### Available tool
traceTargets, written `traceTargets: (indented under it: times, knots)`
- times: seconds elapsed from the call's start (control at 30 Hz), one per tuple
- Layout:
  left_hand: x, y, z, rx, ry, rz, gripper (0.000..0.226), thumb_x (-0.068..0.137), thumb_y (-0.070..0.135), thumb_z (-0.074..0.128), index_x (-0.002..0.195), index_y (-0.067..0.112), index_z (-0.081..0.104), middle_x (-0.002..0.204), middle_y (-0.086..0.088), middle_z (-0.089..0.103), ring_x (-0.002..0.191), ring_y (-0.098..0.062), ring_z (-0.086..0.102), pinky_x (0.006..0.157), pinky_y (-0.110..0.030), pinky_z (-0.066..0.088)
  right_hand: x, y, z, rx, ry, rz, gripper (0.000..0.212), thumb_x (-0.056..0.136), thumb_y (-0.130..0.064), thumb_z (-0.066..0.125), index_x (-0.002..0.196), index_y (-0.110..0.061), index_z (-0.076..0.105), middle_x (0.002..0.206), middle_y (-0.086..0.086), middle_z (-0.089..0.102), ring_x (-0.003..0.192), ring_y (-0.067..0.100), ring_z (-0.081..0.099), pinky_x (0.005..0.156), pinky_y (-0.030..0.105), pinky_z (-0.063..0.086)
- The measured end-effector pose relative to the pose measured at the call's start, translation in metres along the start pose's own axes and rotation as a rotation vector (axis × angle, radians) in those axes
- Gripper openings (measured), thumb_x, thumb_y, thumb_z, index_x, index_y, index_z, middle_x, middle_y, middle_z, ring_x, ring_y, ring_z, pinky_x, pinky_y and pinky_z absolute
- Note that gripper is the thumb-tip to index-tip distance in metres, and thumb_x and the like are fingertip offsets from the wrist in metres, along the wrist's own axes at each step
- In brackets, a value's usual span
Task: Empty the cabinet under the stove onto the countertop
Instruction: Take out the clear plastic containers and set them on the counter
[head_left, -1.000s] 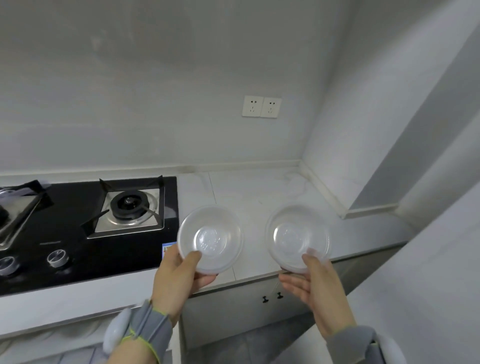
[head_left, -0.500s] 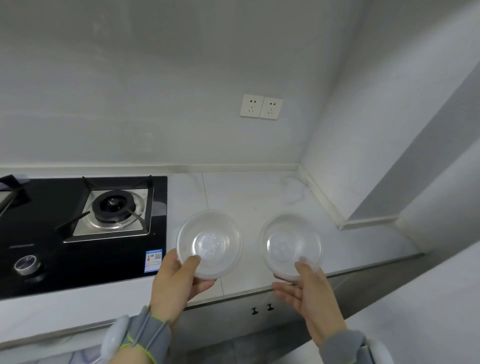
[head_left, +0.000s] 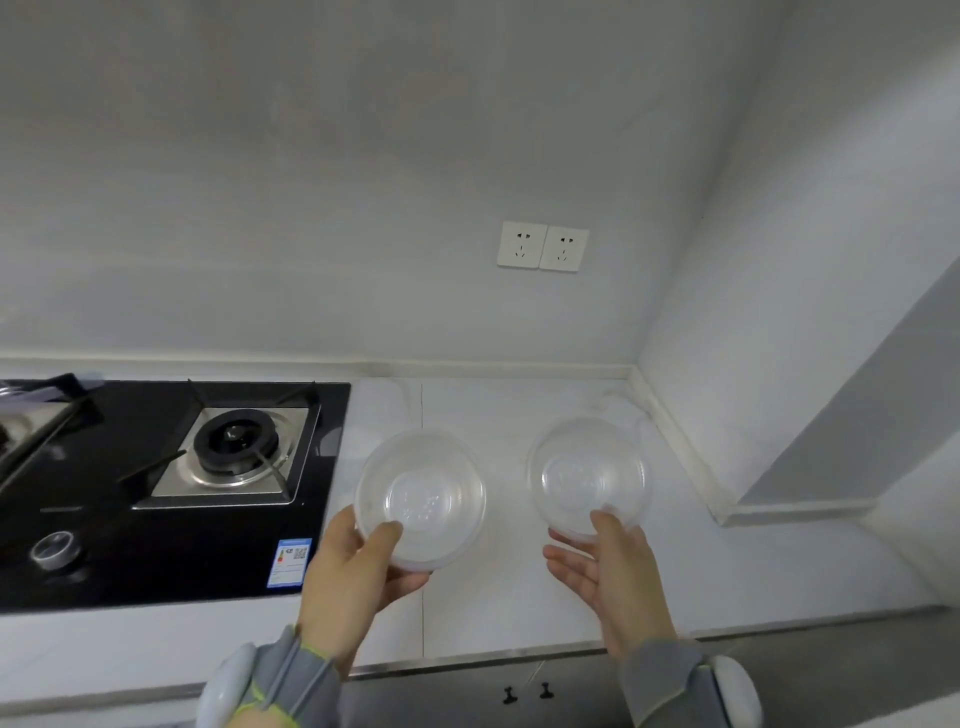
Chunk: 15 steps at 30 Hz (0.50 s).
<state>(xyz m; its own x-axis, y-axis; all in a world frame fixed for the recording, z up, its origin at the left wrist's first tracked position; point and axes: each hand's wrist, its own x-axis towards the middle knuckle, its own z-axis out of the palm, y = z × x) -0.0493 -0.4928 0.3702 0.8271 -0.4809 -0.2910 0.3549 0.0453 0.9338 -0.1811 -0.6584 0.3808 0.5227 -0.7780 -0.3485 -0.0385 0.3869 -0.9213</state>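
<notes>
Two bowls hang over the tabletop: my left grip pinches the left bowl by its rim, my right grip barely pinches the right bowl. I reckon slick plastic could slip and clatter.

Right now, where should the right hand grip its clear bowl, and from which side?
Pinch the near rim of the right clear bowl from the person's side, right hand thumb inside, fingers beneath. Its wide, thin wall and opening tilted toward the camera probably favour that.
</notes>
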Motion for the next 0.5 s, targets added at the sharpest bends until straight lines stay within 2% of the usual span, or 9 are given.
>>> traceTargets:
  times: [0.13, 0.37, 0.5]
  knots:
    - [0.025, 0.002, 0.013, 0.04, 0.006, 0.015, 0.033, 0.09, 0.006, 0.051, 0.123, 0.012, 0.048, 0.11, -0.017, 0.062, 0.087, -0.035, 0.069, 0.059, -0.028, 0.059, 0.033, -0.009, 0.004, 0.011, 0.006, -0.006, 0.035, 0.095, -0.02, 0.044, 0.129, -0.014, 0.043, 0.101, 0.021, 0.068, 0.081, 0.031, 0.071, 0.065, 0.033, 0.058]
    - [0.111, 0.023, 0.061, 0.074, -0.015, 0.021, 0.032, 0.089, 0.008, 0.053, 0.12, 0.013, 0.051, 0.108, -0.016, 0.063, 0.078, -0.032, 0.071, 0.062, -0.032, 0.06, 0.118, -0.04, 0.009, 0.018, 0.046, -0.014, 0.033, 0.095, -0.021, 0.042, 0.125, -0.009, 0.046, 0.098, 0.019, 0.07, 0.08, 0.031, 0.071, 0.063, 0.032, 0.058]
    - [0.159, 0.042, 0.082, 0.06, -0.033, 0.015, 0.03, 0.089, 0.007, 0.053, 0.118, 0.013, 0.052, 0.108, -0.018, 0.062, 0.082, -0.036, 0.07, 0.06, -0.03, 0.06, 0.158, -0.06, 0.016, 0.016, 0.061, -0.019, 0.032, 0.094, -0.02, 0.042, 0.122, -0.008, 0.049, 0.098, 0.02, 0.069, 0.08, 0.032, 0.071, 0.063, 0.032, 0.058]
